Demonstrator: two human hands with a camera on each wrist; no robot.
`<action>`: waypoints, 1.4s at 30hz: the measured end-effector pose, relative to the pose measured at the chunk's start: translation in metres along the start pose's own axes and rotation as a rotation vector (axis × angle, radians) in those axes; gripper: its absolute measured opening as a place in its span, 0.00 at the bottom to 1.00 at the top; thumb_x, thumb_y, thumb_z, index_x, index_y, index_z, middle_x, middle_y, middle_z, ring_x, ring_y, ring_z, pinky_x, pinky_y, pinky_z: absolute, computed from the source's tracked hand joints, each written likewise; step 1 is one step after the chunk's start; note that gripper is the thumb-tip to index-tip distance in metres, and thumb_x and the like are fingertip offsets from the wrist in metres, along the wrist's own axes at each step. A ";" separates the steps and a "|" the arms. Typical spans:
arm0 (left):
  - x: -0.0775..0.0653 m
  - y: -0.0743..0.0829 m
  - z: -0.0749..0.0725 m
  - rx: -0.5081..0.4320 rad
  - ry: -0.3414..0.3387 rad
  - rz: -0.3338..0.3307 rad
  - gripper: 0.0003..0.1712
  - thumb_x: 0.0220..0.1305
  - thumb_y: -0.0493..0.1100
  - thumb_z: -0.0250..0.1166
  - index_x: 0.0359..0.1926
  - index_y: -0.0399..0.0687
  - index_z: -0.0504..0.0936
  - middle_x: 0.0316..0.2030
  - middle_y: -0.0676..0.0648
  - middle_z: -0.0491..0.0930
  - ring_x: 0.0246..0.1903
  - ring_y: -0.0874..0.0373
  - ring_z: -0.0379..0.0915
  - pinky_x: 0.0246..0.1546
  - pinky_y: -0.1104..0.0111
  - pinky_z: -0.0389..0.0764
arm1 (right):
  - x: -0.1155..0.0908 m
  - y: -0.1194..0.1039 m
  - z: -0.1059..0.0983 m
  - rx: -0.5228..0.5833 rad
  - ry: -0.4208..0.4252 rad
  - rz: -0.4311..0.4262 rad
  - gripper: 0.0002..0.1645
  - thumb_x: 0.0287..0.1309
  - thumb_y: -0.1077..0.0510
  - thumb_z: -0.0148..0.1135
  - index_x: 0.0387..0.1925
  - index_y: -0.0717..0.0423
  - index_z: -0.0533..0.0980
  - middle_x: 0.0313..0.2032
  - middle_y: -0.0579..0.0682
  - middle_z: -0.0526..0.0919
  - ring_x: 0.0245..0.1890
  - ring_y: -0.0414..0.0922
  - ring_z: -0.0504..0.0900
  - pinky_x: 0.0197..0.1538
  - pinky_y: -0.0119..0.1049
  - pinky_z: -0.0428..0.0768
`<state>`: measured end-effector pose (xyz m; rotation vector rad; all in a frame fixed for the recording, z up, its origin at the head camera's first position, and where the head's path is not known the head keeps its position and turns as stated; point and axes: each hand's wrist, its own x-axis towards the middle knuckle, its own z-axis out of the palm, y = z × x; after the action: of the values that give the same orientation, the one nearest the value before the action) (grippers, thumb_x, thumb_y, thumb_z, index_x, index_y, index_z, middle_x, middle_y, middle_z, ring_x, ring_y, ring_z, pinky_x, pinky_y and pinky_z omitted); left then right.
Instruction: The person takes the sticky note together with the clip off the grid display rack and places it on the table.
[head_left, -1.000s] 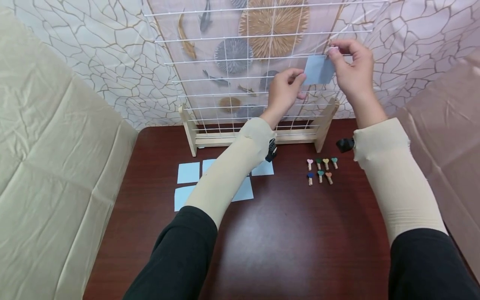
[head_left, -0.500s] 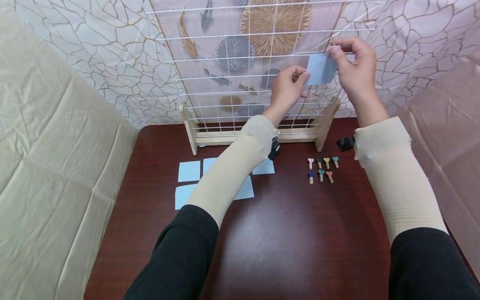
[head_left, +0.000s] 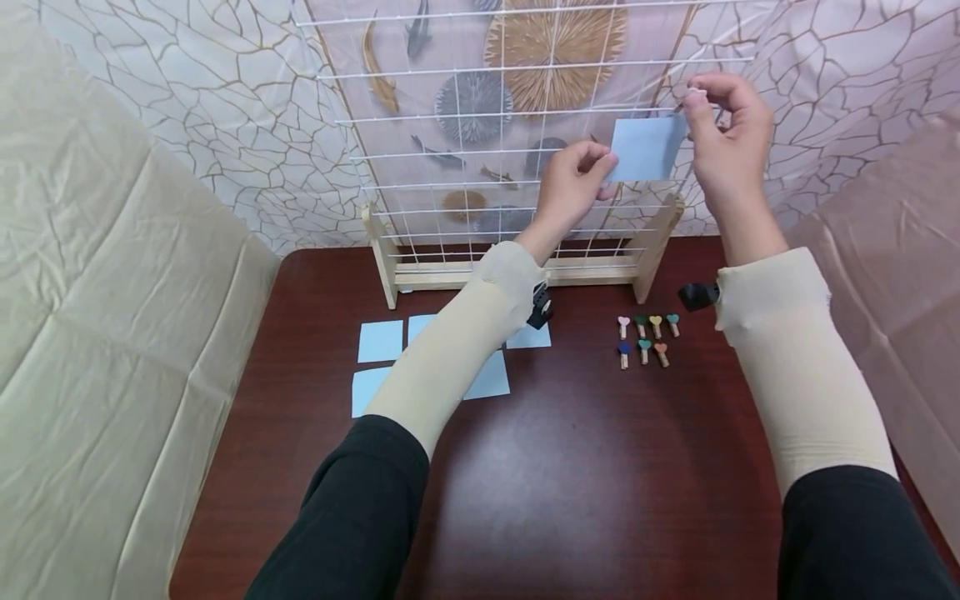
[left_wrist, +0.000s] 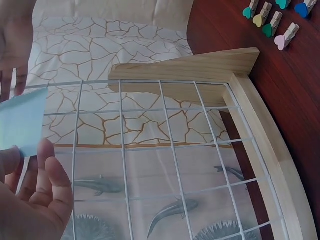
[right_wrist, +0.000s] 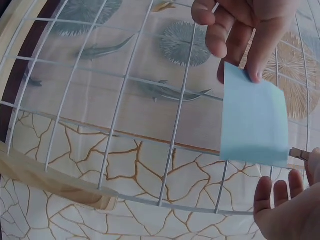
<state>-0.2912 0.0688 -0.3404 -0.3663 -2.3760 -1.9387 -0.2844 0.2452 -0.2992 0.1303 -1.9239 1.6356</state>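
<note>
A light blue square of paper (head_left: pixel 647 150) hangs in front of the white wire grid (head_left: pixel 450 156). My left hand (head_left: pixel 566 185) pinches it at the left edge between thumb and fingers. My right hand (head_left: pixel 733 146) pinches a small wooden clothespin (right_wrist: pixel 298 154) near the paper's upper right corner. In the right wrist view the clothespin's tip lies at the paper's edge; I cannot tell whether it bites the paper. A pale pink piece (head_left: pixel 701 94) shows at the right fingertips. In the left wrist view the clothespin is out of sight.
More blue paper squares (head_left: pixel 380 342) lie on the dark table (head_left: pixel 570 483), partly hidden under my left forearm. Several clothespins with coloured hearts (head_left: pixel 644 348) lie in two rows to the right. Wooden feet (head_left: pixel 655 250) hold the grid up before a patterned backdrop.
My right hand has moved right with the clothespin. The paper has dropped slightly below the wire and shows more of its face. My left hand keeps its pinch on it.
</note>
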 end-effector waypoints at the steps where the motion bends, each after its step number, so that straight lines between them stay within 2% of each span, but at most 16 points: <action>1: -0.002 -0.002 -0.002 -0.002 -0.002 0.012 0.13 0.78 0.42 0.64 0.54 0.38 0.85 0.44 0.45 0.88 0.33 0.53 0.87 0.36 0.75 0.83 | -0.002 0.000 0.000 0.029 0.010 -0.011 0.10 0.73 0.66 0.62 0.45 0.52 0.86 0.43 0.43 0.84 0.49 0.39 0.78 0.46 0.33 0.76; 7: -0.014 -0.013 -0.015 -0.012 0.006 0.043 0.12 0.77 0.42 0.66 0.52 0.38 0.87 0.41 0.44 0.89 0.30 0.55 0.84 0.34 0.73 0.81 | -0.013 -0.002 -0.003 0.269 0.034 -0.032 0.09 0.70 0.71 0.62 0.40 0.60 0.86 0.36 0.50 0.84 0.40 0.43 0.80 0.37 0.32 0.76; 10: -0.019 -0.019 -0.020 -0.075 -0.002 0.032 0.12 0.77 0.41 0.66 0.51 0.37 0.86 0.40 0.43 0.89 0.29 0.58 0.82 0.37 0.70 0.82 | -0.018 0.000 -0.006 0.308 0.019 -0.034 0.08 0.70 0.71 0.62 0.41 0.62 0.86 0.36 0.51 0.85 0.39 0.43 0.80 0.37 0.32 0.76; 13: -0.023 -0.026 -0.024 -0.171 -0.007 0.011 0.12 0.76 0.39 0.66 0.52 0.33 0.85 0.43 0.40 0.89 0.27 0.58 0.81 0.40 0.69 0.84 | -0.024 0.004 -0.007 0.274 -0.004 -0.042 0.09 0.71 0.71 0.61 0.44 0.62 0.86 0.36 0.50 0.85 0.40 0.43 0.80 0.38 0.32 0.76; 16: -0.026 -0.030 -0.027 -0.227 -0.006 -0.007 0.12 0.76 0.38 0.66 0.53 0.33 0.85 0.45 0.39 0.89 0.28 0.56 0.82 0.41 0.69 0.85 | -0.029 0.007 -0.007 0.206 -0.026 -0.063 0.10 0.72 0.70 0.60 0.46 0.61 0.86 0.36 0.48 0.85 0.39 0.42 0.80 0.39 0.31 0.77; 21: -0.031 -0.032 -0.029 -0.236 -0.022 -0.006 0.12 0.76 0.38 0.66 0.53 0.33 0.84 0.44 0.39 0.89 0.31 0.50 0.83 0.43 0.64 0.85 | -0.035 0.009 -0.003 0.120 -0.056 -0.108 0.11 0.73 0.69 0.60 0.49 0.61 0.85 0.37 0.45 0.85 0.39 0.40 0.81 0.39 0.30 0.77; 24: -0.034 -0.033 -0.029 -0.233 -0.035 -0.004 0.12 0.76 0.37 0.66 0.52 0.33 0.84 0.44 0.39 0.89 0.30 0.52 0.82 0.44 0.61 0.85 | -0.039 0.011 -0.003 0.065 -0.063 -0.132 0.11 0.72 0.68 0.60 0.50 0.62 0.85 0.37 0.43 0.85 0.39 0.39 0.81 0.39 0.30 0.76; 27: -0.038 -0.032 -0.028 -0.232 -0.041 -0.005 0.11 0.75 0.37 0.66 0.51 0.33 0.85 0.43 0.40 0.90 0.29 0.56 0.81 0.43 0.63 0.85 | -0.044 0.013 -0.005 0.024 -0.074 -0.175 0.12 0.73 0.68 0.59 0.51 0.64 0.85 0.38 0.41 0.86 0.38 0.38 0.81 0.39 0.30 0.76; 30: -0.043 -0.032 -0.029 -0.237 -0.045 0.009 0.11 0.75 0.36 0.66 0.51 0.33 0.85 0.42 0.39 0.89 0.29 0.55 0.82 0.42 0.66 0.85 | -0.049 0.016 -0.007 0.007 -0.076 -0.209 0.13 0.74 0.67 0.58 0.52 0.64 0.84 0.39 0.40 0.86 0.38 0.38 0.80 0.39 0.30 0.77; 32: -0.047 -0.033 -0.029 -0.246 -0.048 0.012 0.11 0.75 0.36 0.66 0.52 0.32 0.85 0.43 0.38 0.89 0.30 0.52 0.82 0.41 0.67 0.85 | -0.050 0.018 -0.009 0.017 -0.073 -0.222 0.12 0.74 0.68 0.58 0.52 0.65 0.84 0.38 0.39 0.85 0.38 0.38 0.80 0.39 0.30 0.78; 37: -0.055 -0.035 -0.032 -0.251 -0.049 -0.014 0.11 0.76 0.37 0.66 0.52 0.33 0.84 0.44 0.39 0.89 0.34 0.43 0.85 0.42 0.69 0.84 | -0.055 0.022 -0.011 0.139 -0.036 -0.139 0.11 0.72 0.70 0.59 0.49 0.65 0.85 0.35 0.44 0.85 0.36 0.39 0.80 0.39 0.29 0.77; 40: -0.060 -0.038 -0.033 -0.250 -0.039 -0.001 0.12 0.75 0.37 0.66 0.52 0.31 0.84 0.45 0.37 0.89 0.36 0.37 0.85 0.44 0.67 0.84 | -0.061 0.025 -0.015 0.176 -0.034 -0.098 0.11 0.73 0.69 0.59 0.49 0.64 0.85 0.35 0.47 0.85 0.37 0.40 0.81 0.39 0.29 0.77; 42: -0.063 -0.042 -0.034 -0.252 -0.029 0.013 0.11 0.75 0.36 0.66 0.51 0.31 0.84 0.44 0.36 0.89 0.33 0.40 0.85 0.43 0.67 0.84 | -0.065 0.028 -0.017 0.205 -0.035 -0.089 0.11 0.73 0.69 0.59 0.49 0.64 0.85 0.36 0.48 0.85 0.38 0.41 0.81 0.39 0.29 0.78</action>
<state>-0.2426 0.0191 -0.3852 -0.4225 -2.1423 -2.2464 -0.2374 0.2476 -0.3551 0.3243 -1.7456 1.7772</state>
